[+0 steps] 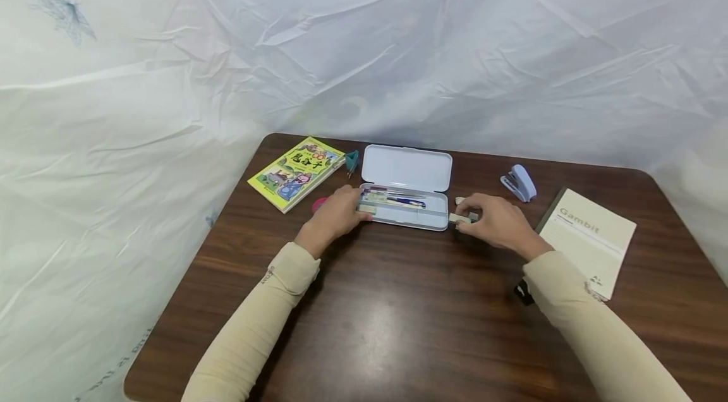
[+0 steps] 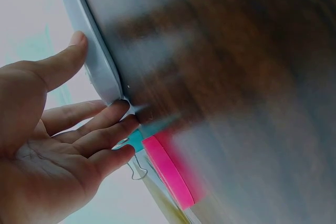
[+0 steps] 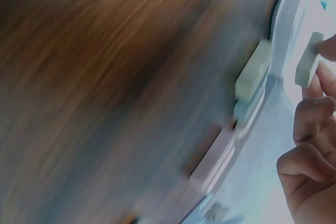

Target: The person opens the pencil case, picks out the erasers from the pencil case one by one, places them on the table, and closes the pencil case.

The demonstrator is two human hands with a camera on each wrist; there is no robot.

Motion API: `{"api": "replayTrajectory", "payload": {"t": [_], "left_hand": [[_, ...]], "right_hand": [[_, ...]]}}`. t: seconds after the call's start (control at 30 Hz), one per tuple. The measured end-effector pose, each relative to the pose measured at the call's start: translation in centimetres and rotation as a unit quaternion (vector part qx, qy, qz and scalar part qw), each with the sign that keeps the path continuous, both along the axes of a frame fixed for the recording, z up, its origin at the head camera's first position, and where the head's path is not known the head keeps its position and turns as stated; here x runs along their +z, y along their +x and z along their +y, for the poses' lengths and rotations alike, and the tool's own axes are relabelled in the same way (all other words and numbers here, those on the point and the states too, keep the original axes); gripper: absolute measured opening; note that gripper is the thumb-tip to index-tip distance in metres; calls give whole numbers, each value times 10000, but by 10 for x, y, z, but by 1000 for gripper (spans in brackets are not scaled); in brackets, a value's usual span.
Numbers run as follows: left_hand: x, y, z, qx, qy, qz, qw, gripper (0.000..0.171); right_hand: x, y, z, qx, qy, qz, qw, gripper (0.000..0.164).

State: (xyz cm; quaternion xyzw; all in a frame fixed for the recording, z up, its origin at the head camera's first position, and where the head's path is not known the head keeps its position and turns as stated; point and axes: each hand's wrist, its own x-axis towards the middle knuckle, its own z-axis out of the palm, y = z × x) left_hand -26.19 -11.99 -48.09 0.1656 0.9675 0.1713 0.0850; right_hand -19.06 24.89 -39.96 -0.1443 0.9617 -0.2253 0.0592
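A white metal pencil case (image 1: 435, 220) lies with its lid raised at the back; several pens (image 1: 406, 201) lie in its rear part and a pale block (image 1: 366, 208) in the front left. My left hand (image 1: 337, 212) holds the case's left end, its thumb on the front wall and fingertips at the corner. Beyond the right end, my right hand (image 1: 496, 220) pinches a pale green eraser (image 3: 308, 60) between thumb and fingers. Another pale green block (image 3: 253, 72) rests on the table close to the case, with a bluish one beside it.
A yellow book (image 1: 298, 171), a teal binder clip (image 1: 351, 162) and a pink object (image 2: 170, 171) lie on the left. On the right are a light blue stapler (image 1: 520, 184), a notebook (image 1: 591, 237) and a black item (image 1: 523, 292) partly under the right sleeve.
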Motion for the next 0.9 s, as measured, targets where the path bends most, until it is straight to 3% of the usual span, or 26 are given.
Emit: {"api": "replayTrajectory", "payload": {"t": [0.47, 0.67, 0.9], "left_hand": [[-2, -1, -1, 5, 12, 17, 10000, 70], [2, 2, 0, 19, 64, 14, 10000, 71], [8, 4, 3, 135, 22, -251, 9996, 76]], "right_hand": [[-7, 15, 60, -199, 266, -91, 9994, 23], [-11, 16, 67, -289, 524, -348, 9976, 29], [-8, 16, 68, -249, 641, -261, 9973, 25]]}}
